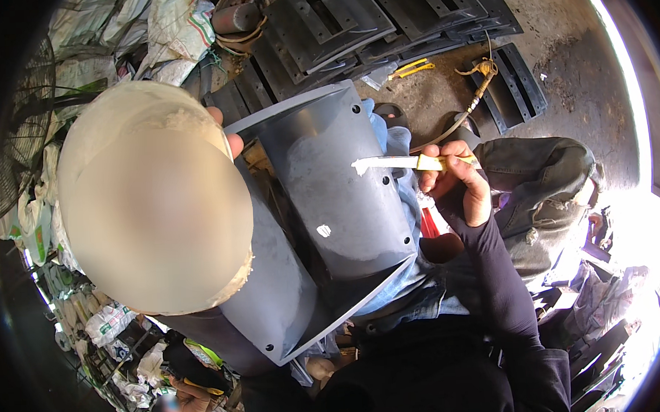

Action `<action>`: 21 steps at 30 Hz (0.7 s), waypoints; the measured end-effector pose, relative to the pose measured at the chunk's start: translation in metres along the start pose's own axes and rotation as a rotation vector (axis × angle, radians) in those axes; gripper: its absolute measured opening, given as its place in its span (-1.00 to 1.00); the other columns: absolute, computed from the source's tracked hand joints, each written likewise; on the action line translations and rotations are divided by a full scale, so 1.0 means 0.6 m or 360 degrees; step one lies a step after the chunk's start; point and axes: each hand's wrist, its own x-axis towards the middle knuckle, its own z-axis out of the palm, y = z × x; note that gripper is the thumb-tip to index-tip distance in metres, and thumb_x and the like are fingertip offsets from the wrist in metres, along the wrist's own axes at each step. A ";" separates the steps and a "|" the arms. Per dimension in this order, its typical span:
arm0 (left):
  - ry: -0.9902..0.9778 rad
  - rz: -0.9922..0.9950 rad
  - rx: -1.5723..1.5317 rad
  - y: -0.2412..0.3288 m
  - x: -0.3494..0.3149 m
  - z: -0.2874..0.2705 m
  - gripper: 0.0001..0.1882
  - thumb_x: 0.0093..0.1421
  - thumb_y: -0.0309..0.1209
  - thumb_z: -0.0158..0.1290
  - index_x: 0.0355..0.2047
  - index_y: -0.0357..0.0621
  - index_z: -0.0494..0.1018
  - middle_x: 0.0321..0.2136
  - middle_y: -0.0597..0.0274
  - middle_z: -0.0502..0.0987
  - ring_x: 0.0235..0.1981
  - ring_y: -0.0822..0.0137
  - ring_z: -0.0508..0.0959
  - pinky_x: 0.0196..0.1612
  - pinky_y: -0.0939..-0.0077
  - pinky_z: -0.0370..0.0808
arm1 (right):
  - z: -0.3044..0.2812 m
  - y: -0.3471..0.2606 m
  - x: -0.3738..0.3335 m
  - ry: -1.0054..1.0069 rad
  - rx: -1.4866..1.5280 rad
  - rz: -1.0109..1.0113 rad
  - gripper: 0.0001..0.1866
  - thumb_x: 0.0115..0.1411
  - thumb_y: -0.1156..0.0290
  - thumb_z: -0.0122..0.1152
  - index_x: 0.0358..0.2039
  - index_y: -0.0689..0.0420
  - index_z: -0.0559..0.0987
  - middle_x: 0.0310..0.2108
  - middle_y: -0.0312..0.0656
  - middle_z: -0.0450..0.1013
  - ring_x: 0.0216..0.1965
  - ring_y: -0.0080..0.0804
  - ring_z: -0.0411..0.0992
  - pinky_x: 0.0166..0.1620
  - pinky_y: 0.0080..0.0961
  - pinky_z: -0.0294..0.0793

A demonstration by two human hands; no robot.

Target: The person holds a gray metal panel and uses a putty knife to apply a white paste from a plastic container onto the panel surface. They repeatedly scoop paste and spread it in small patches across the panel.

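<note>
My right hand [457, 175] grips a yellow-handled knife [398, 162], its narrow blade lying over a grey curved panel part [336, 183]. White paste clings to the blade's tip, which is at the panel's surface; whether it touches I cannot tell. A separate white dab [324, 230] sits lower on the same curve. The part rests across my lap, with dark holes along its right edge. At the left, my left hand [231, 140] holds a large pale round bowl [237, 272]. Only a few fingertips show at its rim; the bowl's middle is blurred.
Dark slotted panels [337, 29] are stacked at the far side. Near them on the floor lie a yellow cutter [412, 68] and a hose with a brass-coloured fitting [485, 70]. White sacks [168, 36] fill the upper left beside a fan [21, 131]. Another person [195, 400] is at lower left.
</note>
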 end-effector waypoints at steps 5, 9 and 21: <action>0.0211 0.0076 0.0092 -0.002 -0.008 0.014 -0.33 0.34 0.01 -0.07 0.38 0.13 0.10 0.42 -0.02 -0.03 0.40 -0.13 0.06 0.20 -0.33 0.27 | -0.001 -0.003 -0.007 -0.0122 -0.0057 -0.0051 -0.82 0.29 0.38 0.10 -0.16 0.19 0.47 -0.13 0.00 0.51 -0.40 -0.25 0.51 -0.25 -0.33 0.51; -0.0054 -0.0054 0.0339 0.008 -0.003 0.001 -0.35 0.35 -0.01 -0.07 0.38 0.14 0.11 0.42 0.01 -0.01 0.40 -0.10 0.08 0.20 -0.30 0.28 | -0.007 -0.008 -0.003 -0.0030 0.0118 -0.0004 -0.83 0.28 0.42 0.11 -0.18 0.23 0.48 -0.09 0.11 0.50 -0.34 -0.16 0.52 -0.20 -0.25 0.56; -0.0112 -0.0611 0.0117 0.038 0.036 0.024 -0.36 0.35 -0.01 -0.07 0.38 0.16 0.11 0.42 0.01 0.01 0.39 -0.10 0.10 0.20 -0.30 0.29 | -0.009 -0.004 -0.013 -0.0041 0.0121 -0.0009 -0.81 0.27 0.39 0.14 -0.20 0.25 0.47 -0.11 0.10 0.49 -0.34 -0.19 0.51 -0.27 -0.24 0.56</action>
